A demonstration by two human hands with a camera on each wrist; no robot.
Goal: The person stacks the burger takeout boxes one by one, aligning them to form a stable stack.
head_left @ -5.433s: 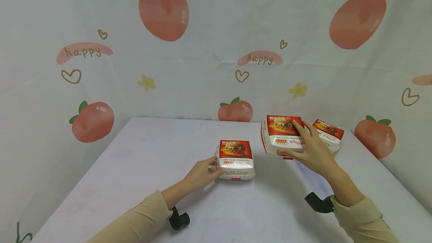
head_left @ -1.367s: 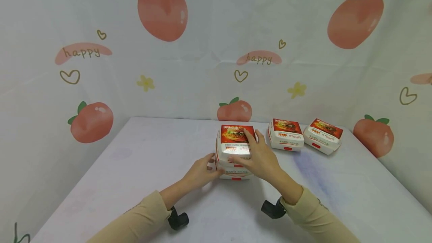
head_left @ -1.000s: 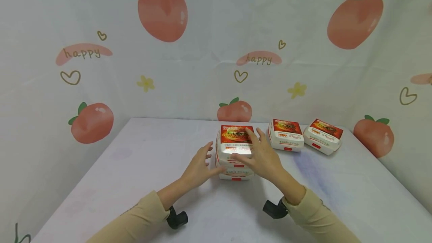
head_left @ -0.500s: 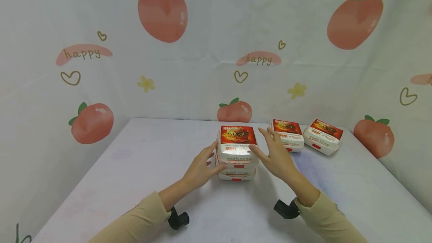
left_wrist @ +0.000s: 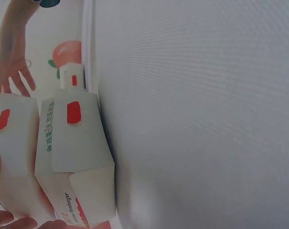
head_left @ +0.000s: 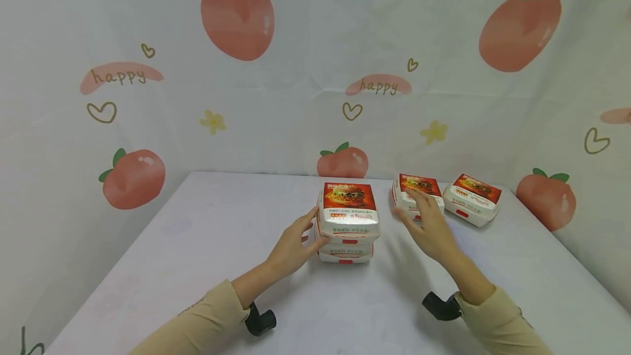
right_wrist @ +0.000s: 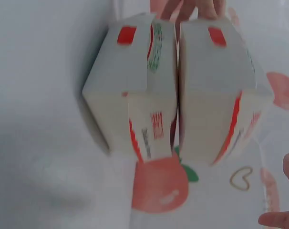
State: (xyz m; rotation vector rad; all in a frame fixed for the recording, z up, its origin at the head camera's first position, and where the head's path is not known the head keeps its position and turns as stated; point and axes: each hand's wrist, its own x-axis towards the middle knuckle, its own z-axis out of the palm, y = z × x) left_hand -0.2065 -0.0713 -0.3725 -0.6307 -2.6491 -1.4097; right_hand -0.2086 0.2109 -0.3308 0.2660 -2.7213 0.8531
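Two white-and-red hamburger boxes stand stacked at mid-table, the upper box [head_left: 349,223] squarely over the lower box [head_left: 345,253]. My left hand [head_left: 291,245] touches the stack's left side, thumb at the upper box's front corner and fingers along its side. To the right, my right hand [head_left: 431,232] is spread in the air, holding nothing. It overlaps the nearer of two back boxes, the left back box [head_left: 430,186], in the head view. The right wrist view shows the stacked boxes sideways, with the left fingers [right_wrist: 206,8] behind them.
A right back box [head_left: 470,204] sits angled beside the left back box near the table's far right corner. The white table [head_left: 207,223] meets a fruit-printed cloth backdrop [head_left: 296,103] behind. Black wrist cameras [head_left: 261,322] jut from under both sleeves.
My right hand brought a hamburger box from the right onto the lower one, released it and moved right toward the back boxes. My left hand shifted up from the lower box to the upper.
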